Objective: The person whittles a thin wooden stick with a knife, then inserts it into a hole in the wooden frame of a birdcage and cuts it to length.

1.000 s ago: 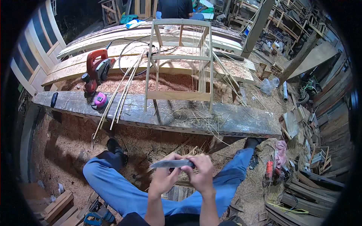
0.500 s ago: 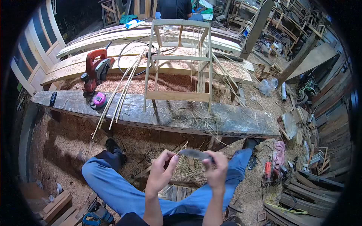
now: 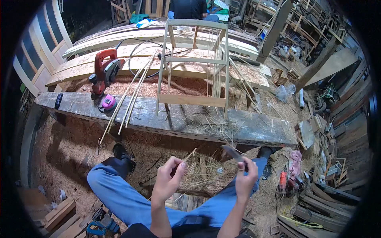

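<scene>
My left hand point(image 3: 169, 178) pinches a thin bamboo strip point(image 3: 190, 154), whose tip sticks out up and to the right. In my right hand point(image 3: 246, 180) is a knife point(image 3: 233, 153), gripped by its handle, the blade pointing up and left, apart from the strip. Both hands are above my lap, between my knees. Below them lies a heap of pale shavings and thin strips point(image 3: 202, 174). Beyond stands a small wooden frame point(image 3: 192, 100) with thin upright strips on its right side, resting on a dark thick beam point(image 3: 262, 127).
On the beam are a red power planer point(image 3: 105, 71), a pink tape measure point(image 3: 108, 102), a black object point(image 3: 58, 100) and several long thin strips point(image 3: 135, 99). Planks point(image 3: 79, 75) lie behind. A person point(image 3: 188, 8) sits at the back. A red tool point(image 3: 283, 180) lies on the right.
My right hand has moved the knife right and upward, away from the strip. My left hand stays nearly in place. The view has shifted slightly.
</scene>
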Demonstrator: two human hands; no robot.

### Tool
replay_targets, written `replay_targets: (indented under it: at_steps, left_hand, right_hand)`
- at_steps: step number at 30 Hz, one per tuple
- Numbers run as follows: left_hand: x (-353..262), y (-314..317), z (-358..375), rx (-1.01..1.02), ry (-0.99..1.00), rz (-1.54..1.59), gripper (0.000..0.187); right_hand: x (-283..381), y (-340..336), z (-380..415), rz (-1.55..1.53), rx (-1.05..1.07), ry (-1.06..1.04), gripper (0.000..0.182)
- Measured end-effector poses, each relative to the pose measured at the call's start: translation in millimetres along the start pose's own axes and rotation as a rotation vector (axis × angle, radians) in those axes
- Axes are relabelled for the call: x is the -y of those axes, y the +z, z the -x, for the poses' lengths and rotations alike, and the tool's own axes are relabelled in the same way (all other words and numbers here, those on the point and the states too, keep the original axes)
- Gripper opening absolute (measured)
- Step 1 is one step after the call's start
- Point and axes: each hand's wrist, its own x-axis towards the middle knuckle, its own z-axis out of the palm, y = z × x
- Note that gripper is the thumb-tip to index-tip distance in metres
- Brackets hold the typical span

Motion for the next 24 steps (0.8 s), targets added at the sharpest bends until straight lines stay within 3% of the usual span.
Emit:
replay_targets:
  at_steps: [4, 6, 7, 8, 10, 12, 13, 14, 17, 20, 24]
  left_hand:
    - [3, 11, -3, 0.027, -0.001, -0.005, 0.015]
    - [-1, 12, 1, 0.137, -0.064, 0.014, 0.015]
    - [9, 22, -5, 0.084, 0.297, 0.030, 0.015]
    - [11, 18, 0, 0.081, 0.296, 0.024, 0.015]
    - [-12, 5, 5, 0.118, -0.075, -0.026, 0.015]
    - [-11, -4, 3, 0.100, -0.054, -0.028, 0.015]
    - [-10, -8, 3, 0.082, -0.077, -0.007, 0.016]
    - [-10, -11, 3, 0.069, -0.100, 0.015, 0.016]
    - [-2, -11, 0, 0.040, -0.055, 0.035, 0.017]
    - [4, 1, -3, 0.033, -0.060, 0.031, 0.016]
    - [1, 16, -1, 0.056, -0.035, -0.018, 0.016]
  right_hand:
    - [45, 27, 10, -0.213, 0.255, -0.271, 0.035]
    - [69, 38, 20, -0.295, 0.338, -0.368, 0.034]
    - [72, 45, 26, -0.303, 0.358, -0.396, 0.032]
    - [71, 47, 25, -0.310, 0.360, -0.395, 0.032]
    - [62, 44, 17, -0.220, 0.196, -0.332, 0.030]
    - [34, 30, 6, -0.038, 0.215, -0.229, 0.026]
    - [23, 28, 3, -0.054, 0.105, -0.194, 0.022]
    - [15, 24, 4, -0.049, -0.010, -0.031, 0.020]
    - [0, 14, 0, -0.080, -0.044, 0.003, 0.025]
    - [33, 25, 5, -0.140, 0.157, -0.232, 0.036]
    - [67, 54, 27, -0.282, 0.309, -0.366, 0.033]
